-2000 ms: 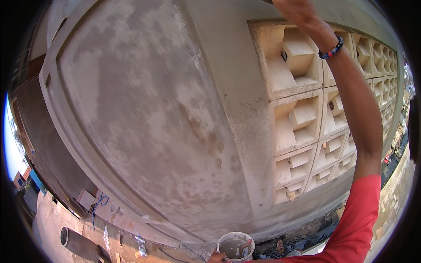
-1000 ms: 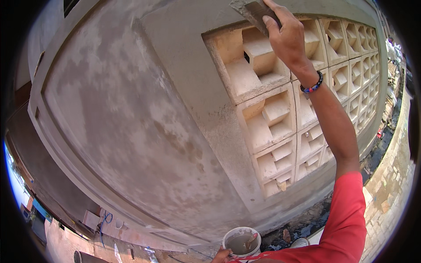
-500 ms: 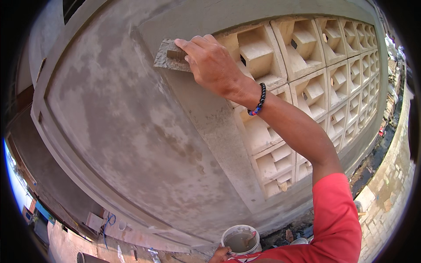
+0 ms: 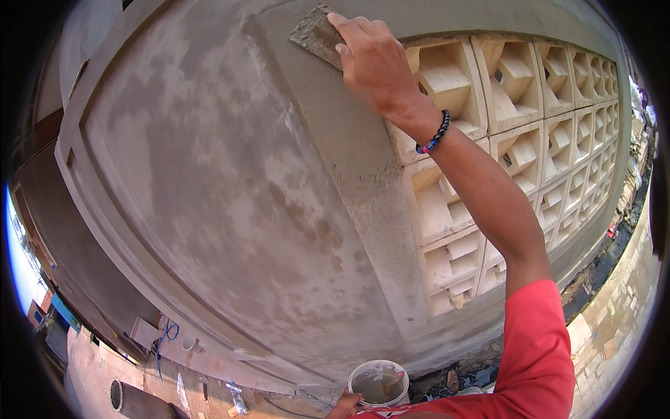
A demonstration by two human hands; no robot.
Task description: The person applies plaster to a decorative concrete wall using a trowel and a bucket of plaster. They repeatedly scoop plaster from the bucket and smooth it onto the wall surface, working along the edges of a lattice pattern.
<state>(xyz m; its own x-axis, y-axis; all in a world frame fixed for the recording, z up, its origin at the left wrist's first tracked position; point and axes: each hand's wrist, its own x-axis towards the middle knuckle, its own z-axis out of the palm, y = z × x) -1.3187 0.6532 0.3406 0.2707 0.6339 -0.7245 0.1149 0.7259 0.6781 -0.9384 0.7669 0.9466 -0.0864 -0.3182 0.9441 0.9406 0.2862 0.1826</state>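
My right hand (image 4: pixel 380 66) is closed round the grip of a rectangular plastering float (image 4: pixel 315 35) smeared with grey mortar. The float lies against the smooth band of grey plaster (image 4: pixel 349 133) framing the pale ventilation blocks, near that band's upper left corner. Low in the view, my left hand (image 4: pixel 345 403) grips the edge of a white bucket (image 4: pixel 380 362). Grey wet mix fills part of the bucket, and a tool with a reddish end leans inside it. The fingers of my left hand are only partly visible.
Hollow ventilation blocks (image 4: pixel 516 160) form a grid to the right. A patchy grey plastered wall (image 4: pixel 209 174) with a raised border fills the left. On the ground stand a dark cylinder (image 4: pixel 136 401), a blue hose (image 4: pixel 164 342) and a plastic bottle (image 4: pixel 237 399). Rubble lines the wall's foot.
My right hand has slid the float upward along the plaster band. My left hand stays at the bucket. The whole view has shifted slightly.
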